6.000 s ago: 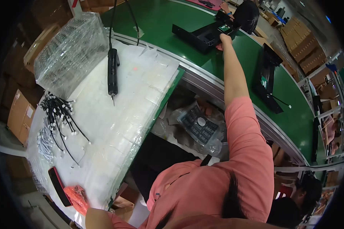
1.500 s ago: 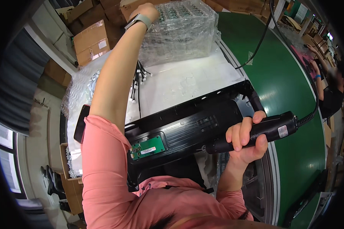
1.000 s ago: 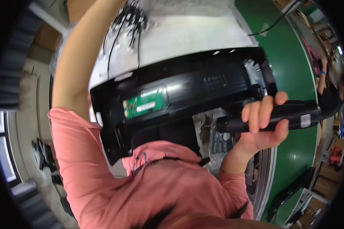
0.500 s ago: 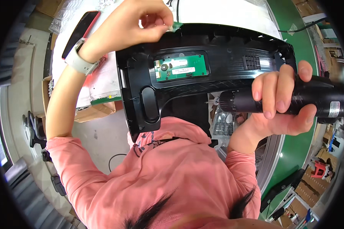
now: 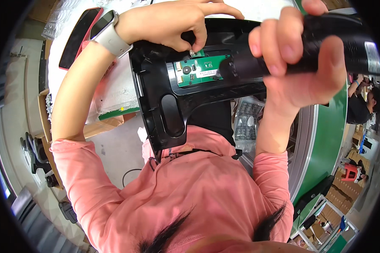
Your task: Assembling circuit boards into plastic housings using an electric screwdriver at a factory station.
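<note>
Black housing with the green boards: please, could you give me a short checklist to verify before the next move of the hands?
1. Small green board pinched by the left hand: ok.
2. Small green board fully seated: cannot tell, the left hand partly covers it.
3. Large green board in the recess of the black housing: ok.
4. Electric screwdriver gripped in the right hand: ok.
5. Position of the screwdriver bit: cannot tell, no bit can be made out.
6. Phone away from the housing: ok, it lies apart, to the left.

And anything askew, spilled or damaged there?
Nothing stands out: the larger green circuit board lies in the black plastic housing, with no spill or damage visible. The electric screwdriver and right hand hide part of the housing.
</note>
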Tool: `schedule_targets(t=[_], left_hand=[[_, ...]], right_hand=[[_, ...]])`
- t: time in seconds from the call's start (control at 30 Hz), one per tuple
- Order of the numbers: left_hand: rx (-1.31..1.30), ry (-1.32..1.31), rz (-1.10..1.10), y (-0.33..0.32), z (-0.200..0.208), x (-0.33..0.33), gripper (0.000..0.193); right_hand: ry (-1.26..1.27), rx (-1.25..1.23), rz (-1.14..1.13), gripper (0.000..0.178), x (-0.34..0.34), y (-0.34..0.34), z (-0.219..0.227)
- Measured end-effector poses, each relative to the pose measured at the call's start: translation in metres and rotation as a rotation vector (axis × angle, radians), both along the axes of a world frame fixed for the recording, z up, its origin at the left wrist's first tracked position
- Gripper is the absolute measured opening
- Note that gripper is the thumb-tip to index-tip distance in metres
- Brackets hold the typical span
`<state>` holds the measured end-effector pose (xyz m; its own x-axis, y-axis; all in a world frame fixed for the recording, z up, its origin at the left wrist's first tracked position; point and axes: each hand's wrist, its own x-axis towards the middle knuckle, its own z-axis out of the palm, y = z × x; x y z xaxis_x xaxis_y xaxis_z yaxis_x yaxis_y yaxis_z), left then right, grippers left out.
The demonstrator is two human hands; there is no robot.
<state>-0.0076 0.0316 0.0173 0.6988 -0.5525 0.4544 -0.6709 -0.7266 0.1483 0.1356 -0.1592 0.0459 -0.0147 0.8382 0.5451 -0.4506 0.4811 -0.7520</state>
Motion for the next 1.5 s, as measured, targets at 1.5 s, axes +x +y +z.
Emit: schedule_targets(t=[1.5], left_hand=[[-0.374,0.565,0.241,0.008,-0.035,-0.015,0.039]], right_hand=[[-0.170,-0.267,-0.380,0.034,-0.060,0.049,0.011]])
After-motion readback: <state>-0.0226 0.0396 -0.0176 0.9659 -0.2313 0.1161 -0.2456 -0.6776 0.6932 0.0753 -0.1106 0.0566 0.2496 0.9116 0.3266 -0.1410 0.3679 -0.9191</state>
